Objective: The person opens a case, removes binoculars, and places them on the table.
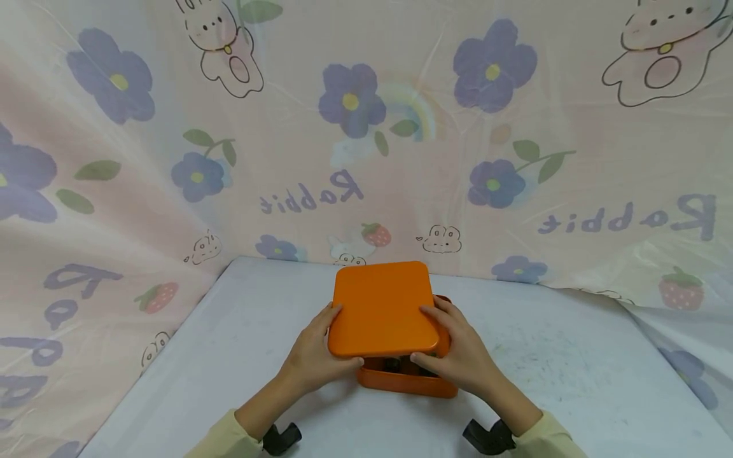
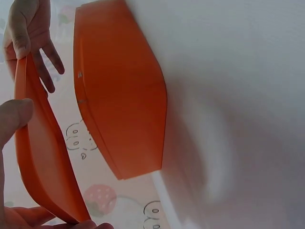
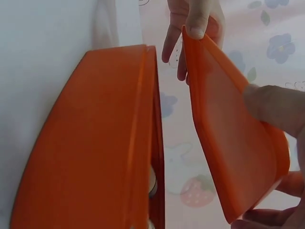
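Observation:
An orange lid [image 1: 382, 310] is held above an orange box [image 1: 406, 383] on the white table. My left hand [image 1: 314, 346] grips the lid's left edge, with the thumb at the near corner. On the opposite edge my right hand [image 1: 460, 346] pinches it, thumb at the near right corner. Both wrist views show the lid [image 2: 47, 152] tilted and apart from the box [image 3: 90, 138]. Dark items [image 1: 394, 365] show inside the box through the gap under the lid; most of the inside is hidden by the lid.
The white table [image 1: 550, 356] spreads out on both sides of the box. Behind it hangs a pale curtain [image 1: 412, 165] printed with flowers, rabbits and strawberries. Black wrist mounts [image 1: 280, 439] sit at both sleeves.

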A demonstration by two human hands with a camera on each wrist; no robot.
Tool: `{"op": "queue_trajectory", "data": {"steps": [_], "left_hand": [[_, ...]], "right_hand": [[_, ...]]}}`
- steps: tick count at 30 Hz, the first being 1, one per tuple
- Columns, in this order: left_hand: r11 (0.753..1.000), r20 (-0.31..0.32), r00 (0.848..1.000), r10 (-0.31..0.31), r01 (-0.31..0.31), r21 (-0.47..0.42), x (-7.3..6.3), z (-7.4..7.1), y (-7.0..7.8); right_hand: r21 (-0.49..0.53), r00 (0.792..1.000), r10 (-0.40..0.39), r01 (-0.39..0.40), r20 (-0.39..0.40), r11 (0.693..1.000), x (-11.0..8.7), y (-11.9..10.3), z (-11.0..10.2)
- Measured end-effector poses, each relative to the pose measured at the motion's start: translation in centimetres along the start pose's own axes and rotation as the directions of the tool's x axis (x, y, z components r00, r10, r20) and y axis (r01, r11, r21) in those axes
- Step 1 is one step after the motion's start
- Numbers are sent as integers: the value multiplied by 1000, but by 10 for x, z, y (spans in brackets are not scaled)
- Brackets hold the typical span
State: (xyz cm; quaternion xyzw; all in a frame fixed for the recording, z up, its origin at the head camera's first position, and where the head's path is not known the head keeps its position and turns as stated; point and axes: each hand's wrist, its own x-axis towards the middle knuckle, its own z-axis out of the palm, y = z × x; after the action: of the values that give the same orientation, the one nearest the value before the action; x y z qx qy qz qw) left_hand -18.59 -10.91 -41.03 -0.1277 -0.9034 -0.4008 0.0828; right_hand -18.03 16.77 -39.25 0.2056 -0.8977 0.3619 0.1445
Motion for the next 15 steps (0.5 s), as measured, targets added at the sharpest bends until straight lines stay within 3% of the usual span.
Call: {"op": "queue_trajectory", "data": {"steps": [15], "left_hand": [[1000, -66, 998, 23, -24, -10, -12, -27, -16]], "right_hand": [[75, 998, -51, 49, 33, 996, 16, -26, 15]]}}
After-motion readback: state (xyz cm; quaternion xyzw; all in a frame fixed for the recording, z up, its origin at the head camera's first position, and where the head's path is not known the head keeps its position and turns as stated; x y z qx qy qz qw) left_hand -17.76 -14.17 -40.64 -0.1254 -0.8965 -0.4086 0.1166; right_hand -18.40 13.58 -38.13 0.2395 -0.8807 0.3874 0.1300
